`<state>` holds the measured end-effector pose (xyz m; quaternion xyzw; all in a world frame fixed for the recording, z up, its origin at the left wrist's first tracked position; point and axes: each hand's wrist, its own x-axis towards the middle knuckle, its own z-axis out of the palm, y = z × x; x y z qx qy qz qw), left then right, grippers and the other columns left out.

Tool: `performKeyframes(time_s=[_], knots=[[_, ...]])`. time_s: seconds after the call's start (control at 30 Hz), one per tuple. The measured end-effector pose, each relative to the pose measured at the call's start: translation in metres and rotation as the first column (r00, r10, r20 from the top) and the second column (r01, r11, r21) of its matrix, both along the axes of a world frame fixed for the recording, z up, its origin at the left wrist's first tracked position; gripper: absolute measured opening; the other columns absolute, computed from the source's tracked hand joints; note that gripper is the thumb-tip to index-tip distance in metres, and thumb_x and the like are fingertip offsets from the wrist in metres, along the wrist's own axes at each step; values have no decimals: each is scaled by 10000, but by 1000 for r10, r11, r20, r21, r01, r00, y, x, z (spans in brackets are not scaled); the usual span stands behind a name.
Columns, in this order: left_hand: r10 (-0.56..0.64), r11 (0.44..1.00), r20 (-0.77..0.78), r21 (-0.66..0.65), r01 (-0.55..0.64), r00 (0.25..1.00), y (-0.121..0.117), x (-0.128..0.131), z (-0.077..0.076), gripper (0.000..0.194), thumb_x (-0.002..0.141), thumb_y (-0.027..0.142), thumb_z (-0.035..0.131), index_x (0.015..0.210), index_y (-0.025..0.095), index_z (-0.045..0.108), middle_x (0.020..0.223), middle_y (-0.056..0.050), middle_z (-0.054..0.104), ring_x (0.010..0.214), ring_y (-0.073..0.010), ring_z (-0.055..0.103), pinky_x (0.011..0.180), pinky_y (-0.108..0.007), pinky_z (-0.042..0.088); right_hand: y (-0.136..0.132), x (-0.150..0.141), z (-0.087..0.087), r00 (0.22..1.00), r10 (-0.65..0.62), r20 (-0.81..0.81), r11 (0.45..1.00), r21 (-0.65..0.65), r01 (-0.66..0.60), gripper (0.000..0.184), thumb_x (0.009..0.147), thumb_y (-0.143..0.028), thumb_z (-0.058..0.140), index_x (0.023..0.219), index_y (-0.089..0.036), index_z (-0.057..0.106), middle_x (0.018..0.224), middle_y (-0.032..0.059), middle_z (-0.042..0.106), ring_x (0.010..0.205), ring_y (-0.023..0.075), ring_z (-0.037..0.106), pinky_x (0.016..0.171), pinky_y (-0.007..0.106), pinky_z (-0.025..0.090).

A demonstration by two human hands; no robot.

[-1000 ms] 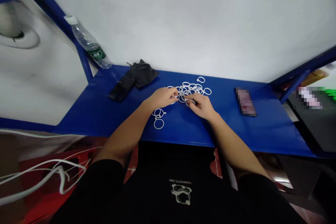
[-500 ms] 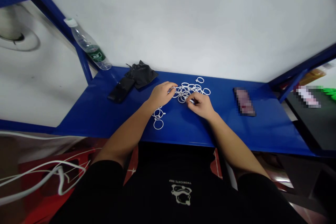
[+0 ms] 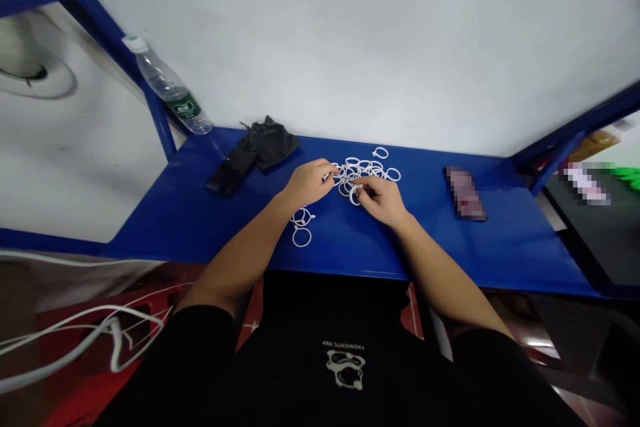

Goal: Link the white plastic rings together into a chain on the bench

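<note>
A loose pile of white curtain rings (image 3: 367,167), each with a small eyelet, lies on the blue table (image 3: 210,227). My right hand (image 3: 383,200) is at the pile's near right edge, pinching one white ring (image 3: 354,196) between thumb and fingers. At the left edge of the pile my left hand (image 3: 310,183) has thumb and fingers curled around another white ring (image 3: 327,175), which is partly hidden. A few more rings (image 3: 301,237) lie nearer to me, below my left wrist, partly covered by the forearm. One ring (image 3: 381,153) sits apart behind the pile.
A black pouch (image 3: 273,143) and a dark phone (image 3: 231,172) lie to the left. Behind them a plastic bottle (image 3: 173,90) leans at the blue frame. A blurred-out phone (image 3: 466,193) rests on the right. The white wall (image 3: 350,47) closes off the back.
The ring in my right hand has turned and now shows more fully below the fingertips. My left fingers have shifted slightly at the pile; the rest stays in place.
</note>
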<state>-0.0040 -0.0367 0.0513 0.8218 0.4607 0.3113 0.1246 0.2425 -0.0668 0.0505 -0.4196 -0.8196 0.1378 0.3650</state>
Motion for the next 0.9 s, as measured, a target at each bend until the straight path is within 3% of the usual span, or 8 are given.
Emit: performKeyframes(time_s=[0.13, 0.33, 0.43, 0.57, 0.67, 0.73, 0.8, 0.9], knots=[[8, 1000, -3, 5, -8, 1000, -1, 1, 1, 267, 916, 92, 592, 1042, 194, 803, 1093, -60, 785, 892, -185, 717, 820, -314, 554, 1, -1, 0, 1000, -1, -22, 996, 90, 3, 207, 956, -253, 592, 1032, -233, 783, 901, 40, 795, 661, 156, 648, 660, 307, 518], [-2, 997, 73, 74, -3, 997, 3, -1, -3, 276, 882, 49, 528, 839, 194, 758, 958, -48, 761, 840, -170, 696, 773, -312, 549, -1, 0, 1, 996, -59, -70, 996, 61, 64, 193, 951, -264, 604, 1044, -229, 770, 755, 7, 724, 592, 151, 608, 626, 293, 506], [-30, 995, 93, 102, 21, 995, 6, -3, -6, 292, 892, 52, 517, 802, 196, 756, 935, -47, 766, 854, -177, 717, 794, -324, 571, -1, 0, 1, 997, -39, -67, 997, 62, 43, 230, 971, -263, 572, 1065, -223, 778, 812, 28, 755, 626, 160, 636, 648, 299, 518], [-62, 994, 90, 101, 53, 994, 6, -4, -9, 319, 953, 81, 527, 1029, 213, 807, 1205, -74, 796, 1045, -205, 758, 931, -360, 608, 0, 0, 1, 999, -29, -40, 998, 61, 32, 282, 968, -250, 564, 1135, -223, 790, 889, 45, 790, 629, 157, 644, 655, 301, 523], [-106, 993, 44, 54, 104, 993, 3, -3, -7, 299, 1006, 129, 544, 1102, 235, 806, 1498, -85, 679, 1142, -215, 752, 979, -374, 613, 0, 0, 1, 999, -50, -19, 998, 23, 51, 278, 958, -266, 596, 1152, -228, 792, 857, 35, 792, 591, 151, 623, 629, 301, 510], [-108, 994, 8, 29, 108, 994, 3, -4, -3, 267, 1018, 160, 564, 1088, 240, 809, 1576, -85, 614, 1109, -209, 757, 950, -365, 618, 0, 0, 1, 998, -57, -18, 998, -3, 57, 264, 964, -285, 605, 1137, -227, 796, 823, 30, 787, 590, 153, 626, 625, 300, 507], [-80, 996, -6, 29, 81, 997, 4, -8, 3, 235, 1017, 195, 593, 1097, 236, 809, 1507, -94, 667, 1066, -202, 756, 935, -352, 608, 0, 0, 2, 998, -58, -18, 998, -18, 57, 257, 968, -290, 605, 1117, -224, 803, 803, 29, 784, 593, 154, 633, 627, 298, 507], [-38, 999, -40, -22, 37, 998, 9, -22, 12, 149, 978, 290, 693, 1045, 233, 814, 1124, -73, 798, 957, -202, 747, 871, -330, 580, 0, 0, 2, 998, -57, -9, 998, -10, 57, 260, 956, -273, 608, 1102, -227, 818, 811, 31, 792, 595, 153, 640, 637, 298, 512]])
